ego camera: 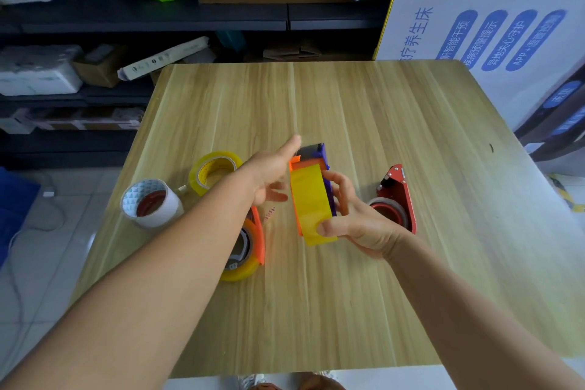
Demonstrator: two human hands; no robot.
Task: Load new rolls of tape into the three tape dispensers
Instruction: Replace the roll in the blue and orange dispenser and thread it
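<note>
My right hand (351,215) grips a purple and orange tape dispenser (311,161) with a yellow tape roll (311,206) in it, thumb on the roll's near end. Just left of it, my left hand (272,171) has its fingers spread and holds nothing. A red dispenser (397,196) holding a roll lies to the right on the wooden table (380,123). Partly under my left forearm lies an orange dispenser (256,231) with a yellowish roll. Two loose rolls sit at the left: a yellow one (213,171) and a white one (150,203).
Dark shelves (142,16) with cardboard boxes and bags stand behind the table. A large white printed box (493,25) leans at the back right. A tiled floor with a cable lies to the left.
</note>
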